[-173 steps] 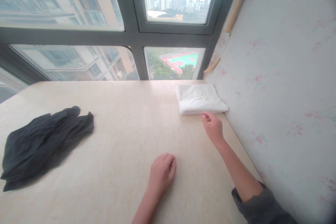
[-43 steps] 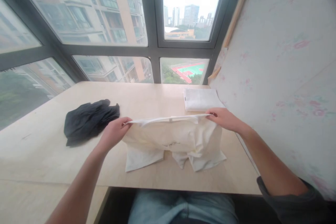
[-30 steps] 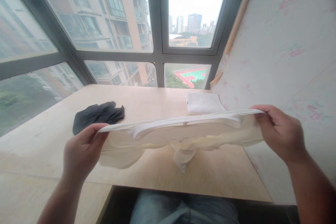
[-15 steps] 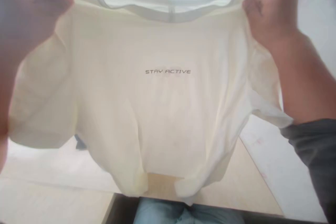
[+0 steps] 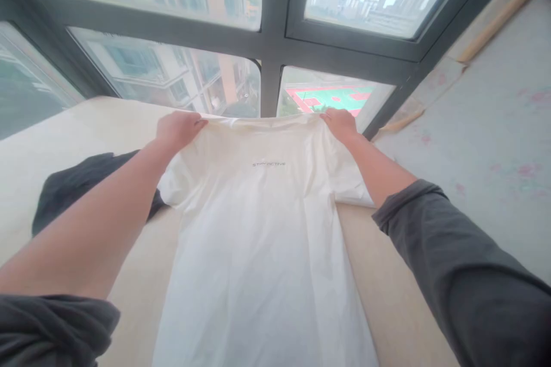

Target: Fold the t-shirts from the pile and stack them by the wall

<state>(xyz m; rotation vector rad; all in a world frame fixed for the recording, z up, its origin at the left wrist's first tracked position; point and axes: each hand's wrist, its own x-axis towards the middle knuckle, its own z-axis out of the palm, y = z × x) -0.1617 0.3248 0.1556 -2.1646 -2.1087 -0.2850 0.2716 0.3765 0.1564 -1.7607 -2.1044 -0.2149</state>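
Observation:
A cream T-shirt (image 5: 262, 241) with small dark lettering on the chest lies stretched out lengthwise on the pale wooden table (image 5: 51, 143), collar toward the window. My left hand (image 5: 178, 129) grips its left shoulder near the far table edge, fingers closed on the cloth. At the other shoulder, my right hand (image 5: 342, 123) pinches the fabric the same way. Both arms reach far forward over the shirt.
A crumpled black garment (image 5: 73, 186) lies on the table to the left, partly behind my left forearm. A dark-framed window (image 5: 271, 46) runs along the table's far edge. A pale flowered wall (image 5: 486, 143) closes the right side.
The shirt, held up in front of my face half a second ago, has come down and now lies flat on the table. Both hands moved forward with its shoulders.

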